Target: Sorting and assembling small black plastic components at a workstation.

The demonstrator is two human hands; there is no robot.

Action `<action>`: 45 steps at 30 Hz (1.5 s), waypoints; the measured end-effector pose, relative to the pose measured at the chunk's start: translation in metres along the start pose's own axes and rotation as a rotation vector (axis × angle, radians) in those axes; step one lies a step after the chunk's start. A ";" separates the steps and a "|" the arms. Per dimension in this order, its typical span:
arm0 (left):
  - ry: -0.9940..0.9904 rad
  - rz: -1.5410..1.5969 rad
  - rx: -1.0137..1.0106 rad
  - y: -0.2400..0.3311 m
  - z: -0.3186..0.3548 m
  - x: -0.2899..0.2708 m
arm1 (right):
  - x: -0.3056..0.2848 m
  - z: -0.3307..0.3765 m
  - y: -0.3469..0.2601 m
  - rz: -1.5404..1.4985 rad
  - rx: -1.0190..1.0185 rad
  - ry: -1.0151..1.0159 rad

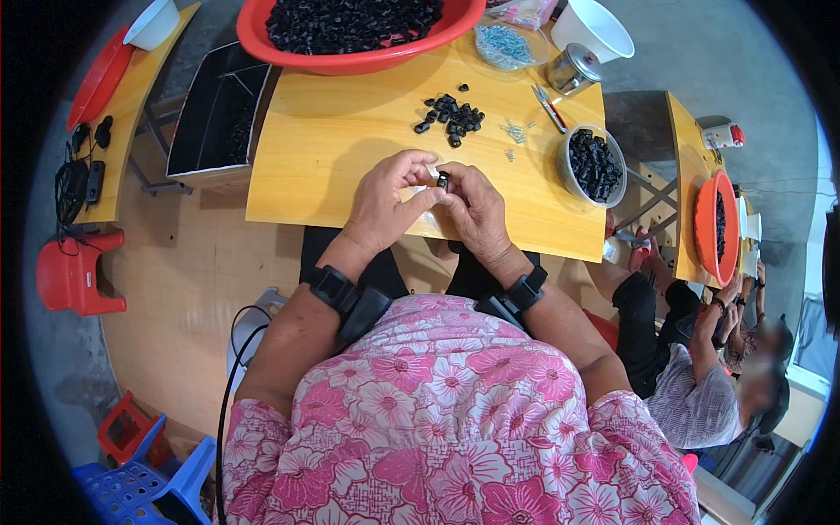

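Note:
Over the near edge of the yellow table, my two hands meet in front of me. Between the thumb and fingers of my right hand [479, 210] is a small black plastic part [443, 181], held upright. My left hand [381, 203] is curled, its thumb reaching to the part's side; whatever its fingertips pinch is too small to make out. Beyond them lies a loose pile of black plastic parts [452, 116]. A few small silver screws [514, 132] are scattered to its right. A clear round tub [564, 174] of black parts stands to the right of my hands.
A big red basin [350, 63] of black parts sits at the table's [324, 131] back. At back right are a clear dish of bluish screws [503, 46], a metal canister [573, 70], a white bowl [595, 26] and a slim red-handled tool [549, 108]. People sit at right.

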State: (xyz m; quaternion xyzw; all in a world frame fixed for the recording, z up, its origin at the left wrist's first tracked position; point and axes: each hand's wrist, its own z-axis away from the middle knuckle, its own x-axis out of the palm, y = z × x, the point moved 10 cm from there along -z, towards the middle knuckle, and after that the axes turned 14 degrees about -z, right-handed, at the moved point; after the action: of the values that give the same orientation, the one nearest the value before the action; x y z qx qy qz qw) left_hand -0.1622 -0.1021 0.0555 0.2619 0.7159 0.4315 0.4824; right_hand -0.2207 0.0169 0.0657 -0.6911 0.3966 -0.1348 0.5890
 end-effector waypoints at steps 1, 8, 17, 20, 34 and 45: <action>-0.005 0.094 -0.013 0.001 0.000 0.000 | 0.001 0.000 -0.001 -0.035 -0.021 -0.008; -0.061 -0.188 0.138 0.009 -0.001 0.004 | 0.005 0.000 0.002 -0.010 -0.036 -0.050; -0.063 -0.180 0.151 0.008 -0.001 0.004 | 0.006 -0.001 -0.005 0.006 -0.098 -0.065; -0.056 -0.171 0.132 0.004 -0.002 0.005 | 0.005 0.000 -0.006 -0.007 -0.115 -0.068; -0.053 -0.049 0.067 0.000 -0.003 0.003 | 0.001 0.004 -0.010 0.066 -0.099 0.014; -0.094 -0.174 0.121 0.003 -0.005 0.004 | 0.004 -0.001 -0.012 -0.024 -0.100 -0.026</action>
State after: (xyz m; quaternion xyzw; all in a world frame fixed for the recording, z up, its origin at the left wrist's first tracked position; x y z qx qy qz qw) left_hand -0.1680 -0.0991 0.0575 0.2475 0.7372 0.3310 0.5345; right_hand -0.2139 0.0131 0.0754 -0.7261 0.3869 -0.1125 0.5572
